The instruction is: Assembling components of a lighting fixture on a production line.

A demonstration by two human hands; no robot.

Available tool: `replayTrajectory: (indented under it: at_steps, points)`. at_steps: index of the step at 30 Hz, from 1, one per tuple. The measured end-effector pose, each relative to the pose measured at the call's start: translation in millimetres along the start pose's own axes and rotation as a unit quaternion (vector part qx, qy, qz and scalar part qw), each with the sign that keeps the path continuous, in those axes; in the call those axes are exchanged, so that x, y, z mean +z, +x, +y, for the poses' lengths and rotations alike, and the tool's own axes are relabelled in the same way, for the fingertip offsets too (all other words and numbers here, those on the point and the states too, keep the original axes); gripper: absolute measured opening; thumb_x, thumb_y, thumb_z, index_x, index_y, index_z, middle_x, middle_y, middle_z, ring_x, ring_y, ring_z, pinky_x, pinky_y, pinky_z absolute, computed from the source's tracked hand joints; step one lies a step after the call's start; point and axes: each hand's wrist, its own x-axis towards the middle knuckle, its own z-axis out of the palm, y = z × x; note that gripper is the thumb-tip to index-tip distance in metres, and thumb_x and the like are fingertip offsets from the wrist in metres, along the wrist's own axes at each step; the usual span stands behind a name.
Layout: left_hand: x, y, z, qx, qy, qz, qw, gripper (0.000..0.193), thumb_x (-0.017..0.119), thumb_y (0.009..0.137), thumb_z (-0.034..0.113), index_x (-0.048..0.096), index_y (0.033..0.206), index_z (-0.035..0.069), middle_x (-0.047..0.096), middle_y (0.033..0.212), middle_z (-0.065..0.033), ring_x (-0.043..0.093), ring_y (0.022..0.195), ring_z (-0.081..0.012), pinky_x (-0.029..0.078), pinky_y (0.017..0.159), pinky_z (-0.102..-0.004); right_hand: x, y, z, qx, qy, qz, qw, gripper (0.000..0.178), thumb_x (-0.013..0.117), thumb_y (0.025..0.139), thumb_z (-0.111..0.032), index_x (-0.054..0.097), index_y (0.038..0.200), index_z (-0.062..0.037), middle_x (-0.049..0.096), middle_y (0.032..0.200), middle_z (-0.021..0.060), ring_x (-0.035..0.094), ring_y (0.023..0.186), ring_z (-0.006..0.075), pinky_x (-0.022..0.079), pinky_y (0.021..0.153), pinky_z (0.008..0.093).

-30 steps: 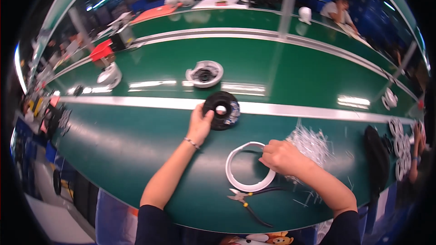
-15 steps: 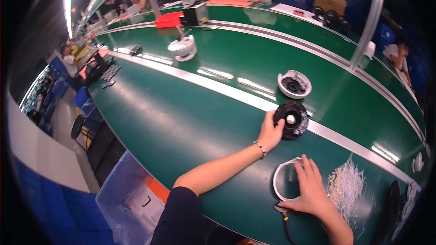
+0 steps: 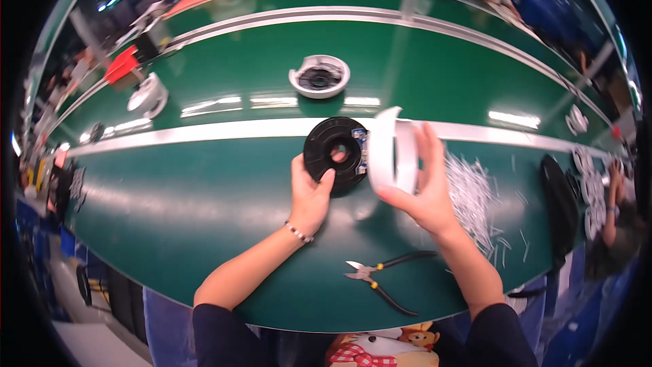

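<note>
My left hand [image 3: 312, 194] grips a round black disc-shaped part [image 3: 329, 141] by its lower edge. The disc has a hole in the middle and a small blue circuit board [image 3: 359, 146] along its right side. Close beside it, my right hand [image 3: 429, 190] is closed on a white ring-shaped housing [image 3: 394, 153], held on edge above the table. The ring and the disc almost meet, and whether they touch I cannot tell. On the table below lie cutting pliers [image 3: 367, 272] with black and yellow handles, jaws spread.
Right of my hand lies a heap of thin white strips [image 3: 472, 197]. On the green conveyor ahead sits a white round housing with black insides [image 3: 320, 80]; another white housing [image 3: 148, 97] stands farther left. A black elongated object [image 3: 558, 204] and white rings [image 3: 589, 183] lie at right.
My right hand has lifted the white ring off the table and brought it beside the black disc. The pliers are now uncovered. The view has turned to the right.
</note>
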Motion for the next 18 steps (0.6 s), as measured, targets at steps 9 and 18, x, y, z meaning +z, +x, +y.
replayTrajectory:
  at_steps: [9, 18]
  points:
    - [19, -14, 35, -0.259, -0.310, -0.281, 0.871, 0.071, 0.044, 0.080, 0.043, 0.014, 0.133, 0.007, 0.024, 0.135, -0.0118, 0.023, 0.125, -0.0293, 0.017, 0.102, -0.0461, -1, -11, 9, -0.030, -0.174, -0.047, 0.983, 0.116, 0.082, 0.049, -0.029, 0.007, 0.131, 0.0024, 0.023, 0.127, 0.0210, 0.029, 0.120, 0.0297, 0.027, 0.099, 0.0373]
    - [11, -10, 28, -0.315, -0.304, -0.099, 0.894, 0.055, 0.030, 0.084, 0.047, 0.041, 0.119, 0.006, 0.046, 0.117, -0.0128, 0.046, 0.107, -0.0265, 0.037, 0.093, -0.0421, 15, -24, 3, -0.064, -0.226, -0.123, 0.964, 0.116, 0.082, 0.048, -0.034, 0.009, 0.131, 0.0013, 0.023, 0.127, 0.0240, 0.025, 0.119, 0.0366, 0.027, 0.098, 0.0422]
